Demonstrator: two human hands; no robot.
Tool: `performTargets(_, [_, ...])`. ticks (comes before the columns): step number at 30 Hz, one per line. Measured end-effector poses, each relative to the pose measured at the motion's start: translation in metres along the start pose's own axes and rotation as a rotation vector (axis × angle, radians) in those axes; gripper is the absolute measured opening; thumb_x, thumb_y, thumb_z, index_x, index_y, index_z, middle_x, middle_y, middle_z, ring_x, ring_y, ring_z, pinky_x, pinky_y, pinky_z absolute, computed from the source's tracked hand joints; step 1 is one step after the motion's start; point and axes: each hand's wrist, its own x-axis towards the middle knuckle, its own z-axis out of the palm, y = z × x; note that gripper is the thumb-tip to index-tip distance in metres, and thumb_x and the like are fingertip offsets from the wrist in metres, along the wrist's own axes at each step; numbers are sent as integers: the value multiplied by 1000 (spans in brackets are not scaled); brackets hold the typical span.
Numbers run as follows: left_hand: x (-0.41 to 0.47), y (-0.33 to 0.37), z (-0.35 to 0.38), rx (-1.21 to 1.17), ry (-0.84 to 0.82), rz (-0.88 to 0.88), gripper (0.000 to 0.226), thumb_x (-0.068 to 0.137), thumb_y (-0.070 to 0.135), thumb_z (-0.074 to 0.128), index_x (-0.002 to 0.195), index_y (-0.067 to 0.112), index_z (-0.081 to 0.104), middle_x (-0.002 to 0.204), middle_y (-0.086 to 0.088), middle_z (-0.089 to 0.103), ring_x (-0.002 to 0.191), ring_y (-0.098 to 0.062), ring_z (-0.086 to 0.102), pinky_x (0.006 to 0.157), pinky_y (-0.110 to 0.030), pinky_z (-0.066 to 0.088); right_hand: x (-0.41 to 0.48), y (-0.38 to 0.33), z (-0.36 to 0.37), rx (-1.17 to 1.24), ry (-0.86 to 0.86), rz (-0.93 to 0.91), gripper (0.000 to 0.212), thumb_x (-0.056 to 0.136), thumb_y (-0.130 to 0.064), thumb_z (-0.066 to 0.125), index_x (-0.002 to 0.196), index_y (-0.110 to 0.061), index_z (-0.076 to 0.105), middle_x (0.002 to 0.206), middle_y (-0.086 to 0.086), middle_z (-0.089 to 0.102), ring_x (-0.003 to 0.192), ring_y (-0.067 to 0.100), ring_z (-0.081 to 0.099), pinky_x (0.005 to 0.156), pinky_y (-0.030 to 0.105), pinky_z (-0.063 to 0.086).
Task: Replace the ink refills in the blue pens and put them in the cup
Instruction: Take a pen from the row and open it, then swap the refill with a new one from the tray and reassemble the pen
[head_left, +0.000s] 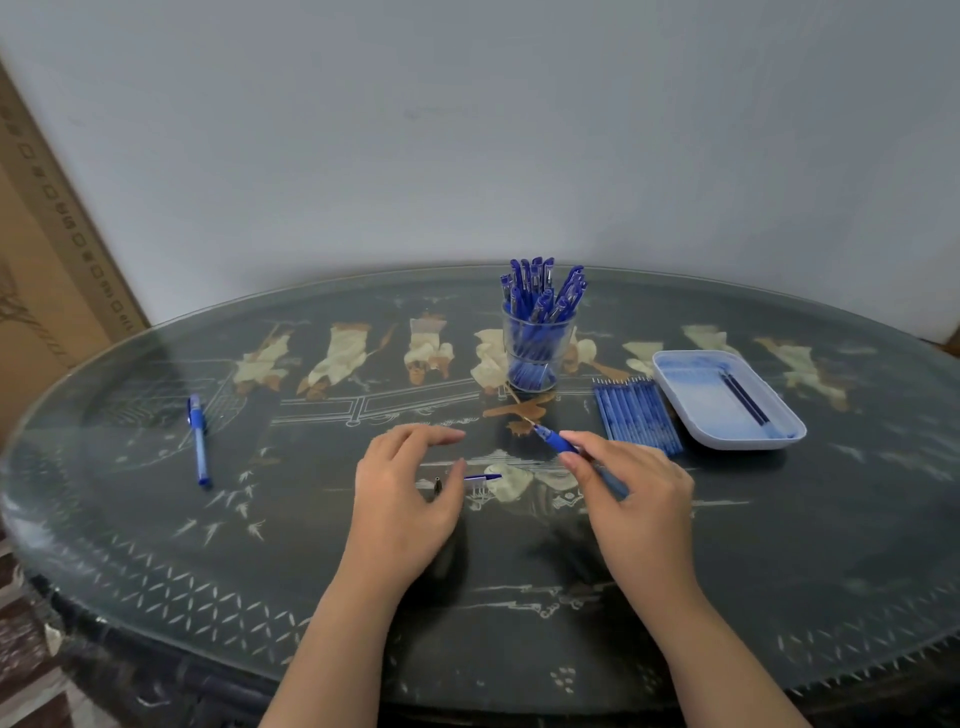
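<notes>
My right hand grips a blue pen barrel whose refill tip points up and left. My left hand hovers over the table with relaxed, curved fingers and holds nothing. A small metal pen tip and a blue pen cap lie on the glass between my hands. A clear cup full of blue pens stands behind them. New blue refills lie in a row to the right of my right hand. Another capped blue pen lies far left.
A white tray at the right holds two dark used refills. The oval glass-topped table has a painted dark surface. A cardboard box leans at the left against the wall.
</notes>
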Motion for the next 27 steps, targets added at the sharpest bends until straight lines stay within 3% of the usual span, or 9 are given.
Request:
performTargets(3, [-2, 18, 7, -165, -67, 63, 25, 81, 23, 77, 104, 25, 68, 103, 15, 66, 102, -7, 62, 88, -21, 48, 3, -14, -8, 171, -2, 29, 25, 84, -32, 70, 107, -41, 68, 93, -16, 68, 89, 9, 63, 80, 31, 54])
performTargets(5, [-5, 30, 12, -368, -187, -49, 33, 76, 17, 83, 104, 26, 68, 100, 10, 69, 98, -11, 66, 85, -23, 52, 4, -23, -13, 268, -5, 57, 29, 81, -20, 75, 102, -40, 69, 92, -12, 69, 84, 6, 65, 72, 17, 52])
performTargets(7, [-8, 38, 17, -521, -301, -176, 35, 73, 15, 85, 100, 29, 68, 99, 7, 70, 95, -15, 68, 84, -28, 55, 4, -31, -17, 364, -18, 122, 30, 80, -15, 77, 97, -40, 70, 91, -12, 71, 84, 1, 66, 72, 11, 50])
performTargets(10, [-12, 45, 22, -621, -326, -262, 30, 71, 7, 84, 92, 21, 67, 94, 1, 72, 90, -14, 69, 77, -25, 55, 5, -39, -21, 551, -40, 268, 27, 81, -12, 76, 93, -36, 72, 85, -11, 75, 83, 0, 69, 73, 11, 51])
performTargets(14, [-11, 50, 21, -654, -326, -297, 24, 75, 3, 80, 91, 15, 67, 88, -2, 72, 83, -17, 71, 71, -23, 55, 5, -45, -22, 614, -84, 345, 25, 81, -15, 76, 91, -37, 70, 83, -15, 75, 79, 1, 70, 70, 14, 53])
performTargets(19, [-10, 48, 19, -532, -332, -241, 25, 77, 0, 78, 86, 21, 68, 85, 5, 71, 79, -10, 67, 70, -21, 55, 9, -43, -29, 692, -109, 404, 23, 84, -16, 73, 103, -30, 73, 88, -5, 76, 87, 12, 72, 78, 28, 58])
performTargets(23, [-11, 44, 19, -416, -324, -167, 28, 76, -1, 78, 84, 24, 69, 82, 7, 70, 76, -4, 66, 68, -15, 51, 14, -38, -37, 730, -97, 434, 19, 80, -15, 73, 98, -20, 76, 89, 0, 77, 87, 18, 73, 75, 31, 61])
performTargets(27, [-12, 40, 19, -327, -314, -88, 29, 77, 0, 78, 84, 26, 68, 84, 10, 68, 79, -3, 65, 68, -12, 50, 20, -33, -48, 841, -20, 479, 30, 73, -21, 69, 101, -9, 75, 91, 9, 76, 86, 24, 74, 79, 39, 61])
